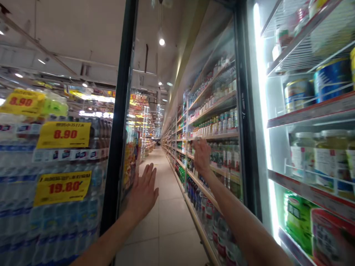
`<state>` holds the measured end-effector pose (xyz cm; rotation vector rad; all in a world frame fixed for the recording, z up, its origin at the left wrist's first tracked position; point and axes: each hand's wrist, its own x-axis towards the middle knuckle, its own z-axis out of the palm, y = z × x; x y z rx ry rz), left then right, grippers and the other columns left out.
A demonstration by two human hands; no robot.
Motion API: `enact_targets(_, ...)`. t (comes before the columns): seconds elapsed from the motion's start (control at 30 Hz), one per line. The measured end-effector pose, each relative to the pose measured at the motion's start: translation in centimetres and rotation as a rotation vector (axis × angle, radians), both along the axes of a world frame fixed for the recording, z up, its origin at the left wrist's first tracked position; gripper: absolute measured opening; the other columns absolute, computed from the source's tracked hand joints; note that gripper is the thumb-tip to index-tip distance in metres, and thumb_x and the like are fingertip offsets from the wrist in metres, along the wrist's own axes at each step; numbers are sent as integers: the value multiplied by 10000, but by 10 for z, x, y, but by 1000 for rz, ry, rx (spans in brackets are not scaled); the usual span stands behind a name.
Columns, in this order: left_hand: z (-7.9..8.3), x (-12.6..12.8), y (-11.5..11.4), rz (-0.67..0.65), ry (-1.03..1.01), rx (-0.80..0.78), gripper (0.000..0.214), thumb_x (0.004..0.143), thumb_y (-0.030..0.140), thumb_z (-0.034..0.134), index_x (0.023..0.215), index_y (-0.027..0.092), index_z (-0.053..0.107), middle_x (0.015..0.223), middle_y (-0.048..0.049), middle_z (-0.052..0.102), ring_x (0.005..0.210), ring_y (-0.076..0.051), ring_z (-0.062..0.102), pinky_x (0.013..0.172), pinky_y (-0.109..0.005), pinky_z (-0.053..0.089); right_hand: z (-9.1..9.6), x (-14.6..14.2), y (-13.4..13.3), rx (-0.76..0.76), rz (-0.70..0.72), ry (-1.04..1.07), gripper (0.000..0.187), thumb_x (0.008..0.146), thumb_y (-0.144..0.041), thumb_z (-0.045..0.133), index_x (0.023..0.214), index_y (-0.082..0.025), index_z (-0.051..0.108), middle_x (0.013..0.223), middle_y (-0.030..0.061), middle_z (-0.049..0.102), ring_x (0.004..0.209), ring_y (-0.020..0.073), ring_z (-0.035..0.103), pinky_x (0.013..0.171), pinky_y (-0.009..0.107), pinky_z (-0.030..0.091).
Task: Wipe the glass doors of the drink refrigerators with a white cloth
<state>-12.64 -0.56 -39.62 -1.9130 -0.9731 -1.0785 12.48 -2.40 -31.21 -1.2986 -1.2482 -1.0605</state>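
far left: yellow price tags [63, 135] hang over stacked water bottles [55, 221], blurred, well apart from both hands.

next, the dark upright edge of a glass door [177, 74] runs top to bottom. the door stands swung out from the fridge, long axis vertical. the pane is straight ahead of both palms.

left hand [144, 192]: low, just right of that dark edge. palm faces the glass and the fingers [148, 173] are straight and spread, holding nothing. looks pressed to the pane, but contact is hard to confirm.

aisle floor [166, 221] and long drink shelves [210, 107] show through the glass behind the hands.

right hand [202, 155]: higher and further right, arm stretched out, back of the hand to the camera. its fingers point up and look flat on the glass, blurred, with nothing seen in them.

relation: the left hand is nearer the door's free edge, the right is nearer the side that meets the fridge. both sit on the same face of the pane.

far right: the lit fridge interior is open to view. wire fridge shelves [310, 111] carry cans [332, 79] above and jars [330, 155] below, near the right arm but not touched.
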Motion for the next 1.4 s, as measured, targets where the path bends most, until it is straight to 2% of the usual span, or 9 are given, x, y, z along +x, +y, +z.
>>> enact_targets(0.1,-10,8,-4,-19,46,-4,572,801,323,432,1330,111,405,1458,-105,310,1359,-239,261,1122,-469,153,-12,-35,11,-26,68,-332,520,802,-89,405,1273,-285,502,1439,42,367,1372,201,205,1096,456,179)
enact_targets(0.2,-13,10,-5,-22,61,-21,551,802,295,415,1324,119,416,1452,-99,322,1347,-235,288,1112,-480,175,-27,-27,11,-31,48,-386,498,802,-85,416,1240,-292,532,1413,44,405,1360,196,237,1102,462,166)
enact_targets(0.43,-12,5,-5,-8,107,-23,562,801,273,406,1346,132,390,1440,-104,347,1349,-234,286,1117,-476,142,-50,75,-12,152,-70,319,474,854,-202,317,1302,-183,472,1418,131,369,1335,248,287,1064,513,239)
enact_targets(0.57,-15,6,-5,2,108,-35,564,806,253,394,1356,131,373,1452,-93,324,1358,-227,264,1114,-459,153,-57,95,-21,230,-110,592,537,848,-205,279,1361,-85,382,1414,213,331,1330,303,279,1027,546,276)
enact_targets(0.67,-16,6,-4,4,116,-24,567,804,233,387,1360,125,365,1452,-95,325,1361,-220,257,1115,-445,157,-61,65,-15,206,-107,527,509,865,-214,283,1341,-100,422,1421,201,332,1344,303,255,1041,547,254)
enact_targets(0.87,-16,7,-4,-16,80,-20,551,801,223,388,1340,111,394,1452,-103,315,1348,-224,288,1116,-455,157,-76,-36,9,66,10,-161,445,852,-153,374,1259,-248,526,1420,80,386,1373,231,212,1090,485,195)
enact_targets(1.0,-25,1,-5,-32,73,-5,550,793,229,398,1330,109,411,1445,-101,332,1342,-224,301,1116,-431,170,-84,-35,10,31,13,-333,458,822,-117,412,1215,-308,550,1395,37,427,1357,203,257,1100,470,173)
enact_targets(1.23,-40,-6,-6,-22,99,-16,544,796,233,392,1328,126,416,1435,-95,358,1346,-211,291,1125,-422,135,-83,65,-14,172,-104,348,483,866,-212,293,1323,-188,447,1406,150,379,1331,263,292,1047,556,230)
enact_targets(1.4,-55,-5,-9,-37,89,11,564,778,250,420,1329,128,415,1431,-94,368,1346,-216,292,1122,-415,151,-83,57,-15,242,-126,518,500,860,-220,308,1340,-149,428,1416,185,350,1334,294,284,1024,547,282)
